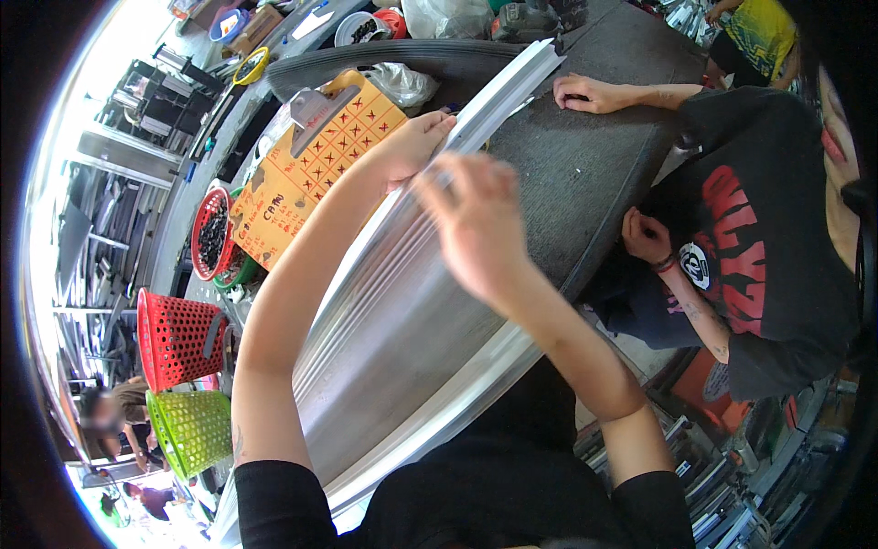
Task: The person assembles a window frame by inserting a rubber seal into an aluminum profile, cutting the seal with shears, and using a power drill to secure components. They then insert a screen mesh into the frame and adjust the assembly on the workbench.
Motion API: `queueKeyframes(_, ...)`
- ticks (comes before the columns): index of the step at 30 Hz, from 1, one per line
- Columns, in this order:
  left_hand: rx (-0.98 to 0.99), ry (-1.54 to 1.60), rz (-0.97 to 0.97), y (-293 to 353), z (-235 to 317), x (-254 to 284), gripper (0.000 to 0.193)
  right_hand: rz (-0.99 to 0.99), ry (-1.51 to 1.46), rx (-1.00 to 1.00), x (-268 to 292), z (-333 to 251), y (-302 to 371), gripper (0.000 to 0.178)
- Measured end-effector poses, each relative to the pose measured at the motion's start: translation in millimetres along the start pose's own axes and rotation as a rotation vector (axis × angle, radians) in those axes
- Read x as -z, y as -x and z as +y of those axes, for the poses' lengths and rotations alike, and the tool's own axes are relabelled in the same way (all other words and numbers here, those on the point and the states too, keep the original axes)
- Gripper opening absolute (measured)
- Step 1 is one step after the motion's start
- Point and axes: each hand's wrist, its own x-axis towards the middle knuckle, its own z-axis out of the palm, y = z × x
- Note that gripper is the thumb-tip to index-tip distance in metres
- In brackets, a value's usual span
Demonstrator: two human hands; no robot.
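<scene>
A long, pale metal profile (pixel 506 90) with ridged edges lies slantwise along the bench, its far end toward the top. My left hand (pixel 413 151) is closed on the profile's left edge, near the far end. Just to the right of it, my right hand (pixel 477 215) hovers over the profile, blurred by motion. Its fingers look bent, but whether they hold anything is unclear. More long, light metal strips (pixel 402 448) run along the bench beside my body. To the left of my left hand lies an orange board (pixel 315 174) with marked squares and a metal clip.
Across the dark bench top (pixel 585 197), a co-worker in a black shirt (pixel 745 247) rests one hand (pixel 590 94) on it. On the left stand a red basket (pixel 178 340), a green basket (pixel 190 432) and a red bowl of small dark parts (pixel 213 235). A plastic bag (pixel 401 84) lies beyond the board.
</scene>
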Motion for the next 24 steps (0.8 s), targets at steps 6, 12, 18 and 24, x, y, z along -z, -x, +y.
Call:
queueKeyframes(6,0.038,-0.051,-0.182,0.7,3.3,-0.4,0.040,-0.127,0.154,-0.102,1.7,62.3,-3.3,0.031)
queueKeyframes(12,0.029,-0.057,-0.171,2.8,3.9,-5.8,0.040,-0.222,0.148,-0.099,1.3,66.5,-2.7,0.036)
queueKeyframes(18,0.066,-0.097,-0.170,-7.5,-4.0,5.1,0.045,-0.190,0.151,-0.090,1.9,66.0,0.2,0.041)
queueKeyframes(24,0.057,-0.040,-0.154,-12.8,-16.1,3.0,0.049,-0.214,0.093,-0.160,2.9,67.0,3.7,0.063)
